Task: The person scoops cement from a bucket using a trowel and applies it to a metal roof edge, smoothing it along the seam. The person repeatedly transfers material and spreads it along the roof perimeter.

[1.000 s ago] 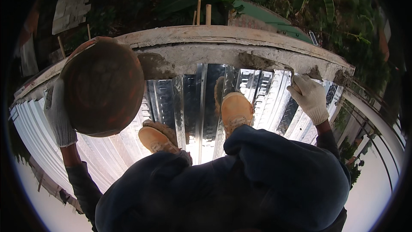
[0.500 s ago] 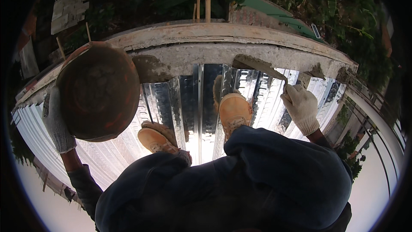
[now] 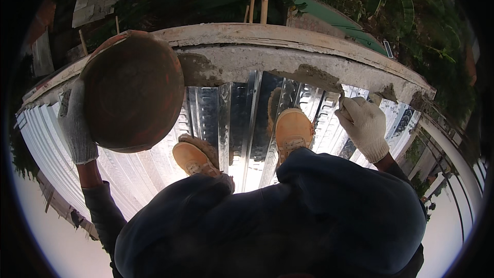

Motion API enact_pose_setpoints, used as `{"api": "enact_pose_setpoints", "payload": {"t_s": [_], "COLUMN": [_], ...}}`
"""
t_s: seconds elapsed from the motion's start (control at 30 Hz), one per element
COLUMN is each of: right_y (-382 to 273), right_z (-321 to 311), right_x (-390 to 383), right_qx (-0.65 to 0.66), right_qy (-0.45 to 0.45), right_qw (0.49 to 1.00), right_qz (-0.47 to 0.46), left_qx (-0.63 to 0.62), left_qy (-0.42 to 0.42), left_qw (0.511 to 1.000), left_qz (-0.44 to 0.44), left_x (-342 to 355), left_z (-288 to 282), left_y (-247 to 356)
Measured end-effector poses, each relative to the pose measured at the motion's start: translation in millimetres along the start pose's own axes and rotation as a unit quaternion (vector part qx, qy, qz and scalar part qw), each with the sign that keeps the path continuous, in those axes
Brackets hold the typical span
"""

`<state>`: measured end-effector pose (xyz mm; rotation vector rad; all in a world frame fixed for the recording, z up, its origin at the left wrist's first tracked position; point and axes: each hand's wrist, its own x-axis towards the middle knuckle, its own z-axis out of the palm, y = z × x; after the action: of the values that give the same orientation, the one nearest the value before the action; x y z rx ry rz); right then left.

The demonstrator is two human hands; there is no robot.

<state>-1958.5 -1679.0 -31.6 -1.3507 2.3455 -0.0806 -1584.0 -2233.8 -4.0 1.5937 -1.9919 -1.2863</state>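
My left hand point(image 3: 77, 121), in a knitted white glove, grips the side of a round dark basin point(image 3: 133, 92) with reddish marks along its rim. The basin is tilted toward me and its inside is too dark to make out well. In my gloved right hand point(image 3: 364, 126) is a trowel point(image 3: 341, 96), held by its handle with the fingers closed. Its neck shows at the fingertips; the blade is hard to tell from the wet mortar point(image 3: 314, 75) on the concrete edge. Another damp mortar patch point(image 3: 199, 69) lies just right of the basin.
Ribbed shiny metal decking point(image 3: 247, 139) lies under my shoes point(image 3: 293, 129). A timber board point(image 3: 288, 34) borders the concrete strip on the far side. Beyond it are upright sticks point(image 3: 264, 11), banana leaves point(image 3: 406, 5) and a green roof point(image 3: 334, 18). A pale pipe point(image 3: 453, 154) runs at right.
The trowel's blade, clearly visible before, now blends with mortar at the concrete edge. The basin has shifted slightly right and up in the view; the whole scene has also shifted right.
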Motion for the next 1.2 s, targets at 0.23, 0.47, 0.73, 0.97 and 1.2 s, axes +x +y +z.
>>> {"api": "enact_pose_setpoints", "payload": {"t_s": [0.23, 0.47, 0.73, 0.97, 1.2], "right_y": [-83.6, -213.9, -263.2, -240.7, -256.8], "right_z": [-12.7, -32.8, 25.6, -19.2, -8.9], "right_x": [78.3, 195.4, 193.3, 194.7, 218.4], "right_qx": [0.037, -0.165, -0.193, -0.083, 0.081], "right_qy": [0.082, 0.098, 0.106, -0.031, -0.215], "right_qw": [0.99, 0.955, 0.913, 0.955, 0.938], "right_qz": [-0.111, -0.225, -0.345, -0.283, -0.259], "left_qx": [-0.033, 0.045, 0.107, 0.068, 0.083], "left_qy": [-0.001, 0.018, 0.003, 0.02, 0.046], "left_qw": [0.999, 0.996, 0.985, 0.979, 0.974], "left_qz": [-0.005, 0.075, 0.139, 0.192, 0.206], "left_x": [-32.0, -40.5, -27.1, -19.3, -33.5], "left_z": [39.0, 51.2, 51.6, 47.6, 56.8], "left_y": [40.8, 39.2, 44.6, 23.7, 35.7]}}
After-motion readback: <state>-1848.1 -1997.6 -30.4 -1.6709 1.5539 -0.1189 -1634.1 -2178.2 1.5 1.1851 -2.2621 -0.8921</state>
